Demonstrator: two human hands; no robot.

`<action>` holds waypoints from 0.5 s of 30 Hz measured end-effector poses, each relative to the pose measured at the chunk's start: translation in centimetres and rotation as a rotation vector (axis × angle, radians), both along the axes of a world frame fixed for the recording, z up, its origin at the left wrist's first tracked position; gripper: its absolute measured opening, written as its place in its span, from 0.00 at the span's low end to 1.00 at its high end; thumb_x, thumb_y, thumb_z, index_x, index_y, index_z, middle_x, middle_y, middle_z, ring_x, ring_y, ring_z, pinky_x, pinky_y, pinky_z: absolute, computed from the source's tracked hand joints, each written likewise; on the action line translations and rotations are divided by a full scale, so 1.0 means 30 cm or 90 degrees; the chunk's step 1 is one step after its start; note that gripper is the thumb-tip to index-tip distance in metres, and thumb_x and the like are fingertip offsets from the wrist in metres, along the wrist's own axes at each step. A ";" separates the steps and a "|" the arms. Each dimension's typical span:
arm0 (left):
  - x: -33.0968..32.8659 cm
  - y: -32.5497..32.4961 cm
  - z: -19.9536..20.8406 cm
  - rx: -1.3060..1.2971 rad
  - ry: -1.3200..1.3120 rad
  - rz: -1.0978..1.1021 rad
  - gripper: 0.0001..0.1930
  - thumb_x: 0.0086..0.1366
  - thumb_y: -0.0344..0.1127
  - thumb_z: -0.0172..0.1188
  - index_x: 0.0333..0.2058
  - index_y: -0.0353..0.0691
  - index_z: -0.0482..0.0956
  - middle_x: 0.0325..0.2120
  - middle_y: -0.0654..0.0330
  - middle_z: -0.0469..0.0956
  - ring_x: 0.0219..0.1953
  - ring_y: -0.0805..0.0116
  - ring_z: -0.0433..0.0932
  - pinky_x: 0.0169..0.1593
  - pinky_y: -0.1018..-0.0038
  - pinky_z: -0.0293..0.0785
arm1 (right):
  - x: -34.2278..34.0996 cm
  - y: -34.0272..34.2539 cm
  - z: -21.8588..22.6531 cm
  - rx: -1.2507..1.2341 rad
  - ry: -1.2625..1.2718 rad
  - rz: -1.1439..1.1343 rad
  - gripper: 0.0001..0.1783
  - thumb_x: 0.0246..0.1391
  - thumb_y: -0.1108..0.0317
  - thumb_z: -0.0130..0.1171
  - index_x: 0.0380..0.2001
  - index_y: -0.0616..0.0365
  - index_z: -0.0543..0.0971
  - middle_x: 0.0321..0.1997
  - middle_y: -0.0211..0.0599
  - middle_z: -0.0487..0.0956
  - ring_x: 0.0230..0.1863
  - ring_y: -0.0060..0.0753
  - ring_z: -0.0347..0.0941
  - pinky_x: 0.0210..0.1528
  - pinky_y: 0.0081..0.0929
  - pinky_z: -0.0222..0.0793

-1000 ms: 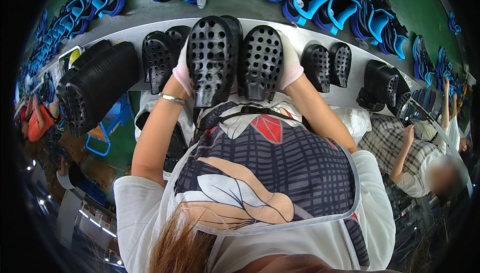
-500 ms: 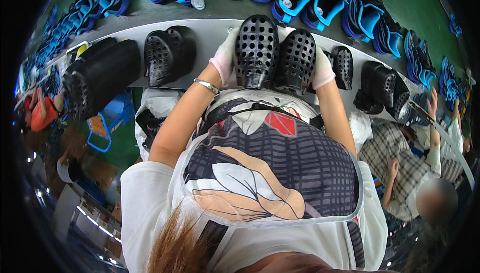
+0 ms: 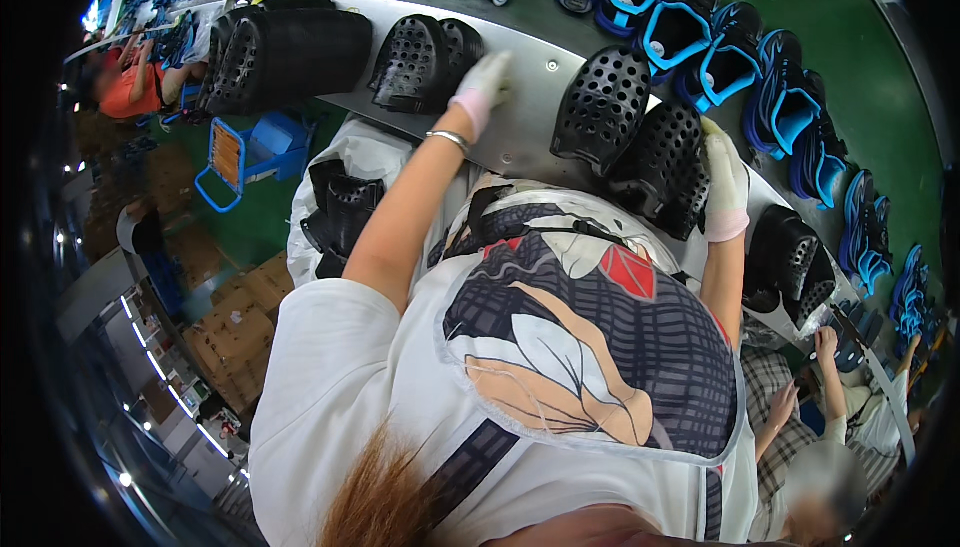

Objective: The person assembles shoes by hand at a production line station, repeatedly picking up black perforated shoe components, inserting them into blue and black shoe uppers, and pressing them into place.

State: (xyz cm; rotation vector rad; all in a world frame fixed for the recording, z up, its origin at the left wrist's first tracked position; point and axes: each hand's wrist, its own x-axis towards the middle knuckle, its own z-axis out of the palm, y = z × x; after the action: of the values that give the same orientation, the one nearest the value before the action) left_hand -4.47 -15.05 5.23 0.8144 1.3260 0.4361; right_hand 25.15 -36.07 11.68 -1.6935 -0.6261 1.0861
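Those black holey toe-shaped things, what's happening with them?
The person's gloved right hand is at the side of a black perforated toe-shaped piece in the middle of the metal worktop. The gloved left hand is beside another black perforated pair, with no grip visible. Blue-and-black sneakers stand in a row beyond.

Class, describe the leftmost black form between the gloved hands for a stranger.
Find the silver bench, then look between the left hand and right hand. The black, holed form there is leftmost, farther from the right hand than its neighbour.
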 end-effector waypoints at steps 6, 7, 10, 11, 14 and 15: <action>-0.115 0.042 0.001 -0.024 0.011 0.071 0.35 0.66 0.57 0.53 0.62 0.36 0.62 0.60 0.53 0.65 0.57 0.52 0.67 0.59 0.59 0.66 | -0.024 0.061 0.139 -0.028 -0.219 0.079 0.23 0.61 0.59 0.52 0.53 0.64 0.74 0.48 0.42 0.79 0.50 0.30 0.73 0.55 0.24 0.64; -0.129 0.049 0.003 -0.028 0.015 0.085 0.36 0.66 0.57 0.53 0.62 0.36 0.61 0.61 0.53 0.65 0.57 0.52 0.67 0.59 0.58 0.66 | -0.019 0.062 0.130 -0.008 -0.258 0.093 0.23 0.60 0.59 0.54 0.53 0.64 0.74 0.50 0.47 0.78 0.52 0.37 0.74 0.57 0.27 0.64; -0.158 0.070 0.030 -0.058 0.019 0.088 0.37 0.66 0.57 0.53 0.63 0.35 0.58 0.60 0.48 0.64 0.57 0.49 0.67 0.60 0.57 0.66 | -0.028 0.092 0.165 -0.028 -0.303 0.107 0.24 0.59 0.60 0.54 0.53 0.65 0.74 0.52 0.50 0.77 0.55 0.43 0.73 0.59 0.30 0.63; -0.160 0.083 0.043 -0.089 0.024 0.077 0.37 0.66 0.56 0.53 0.63 0.35 0.58 0.60 0.47 0.64 0.57 0.49 0.68 0.59 0.57 0.67 | -0.026 0.110 0.183 -0.038 -0.337 0.113 0.23 0.58 0.61 0.55 0.53 0.64 0.74 0.52 0.50 0.77 0.53 0.41 0.74 0.57 0.30 0.66; -0.098 0.144 0.126 0.001 0.120 -0.013 0.32 0.64 0.55 0.56 0.57 0.35 0.68 0.52 0.45 0.72 0.50 0.51 0.74 0.55 0.61 0.71 | 0.010 0.193 0.206 -0.023 -0.339 0.143 0.22 0.58 0.62 0.55 0.52 0.63 0.75 0.50 0.49 0.78 0.50 0.39 0.77 0.54 0.30 0.69; -0.105 0.187 0.136 0.121 0.154 -0.068 0.31 0.63 0.55 0.58 0.55 0.35 0.72 0.50 0.48 0.75 0.50 0.53 0.75 0.55 0.63 0.71 | 0.006 0.243 0.222 -0.007 -0.374 0.167 0.21 0.57 0.63 0.57 0.51 0.62 0.75 0.48 0.48 0.78 0.47 0.37 0.78 0.51 0.30 0.71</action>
State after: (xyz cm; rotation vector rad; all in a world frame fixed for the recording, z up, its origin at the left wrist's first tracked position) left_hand -7.62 -9.43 9.32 1.1183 1.4709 0.3920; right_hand 25.32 -28.78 18.33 -1.9887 -1.2417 0.7540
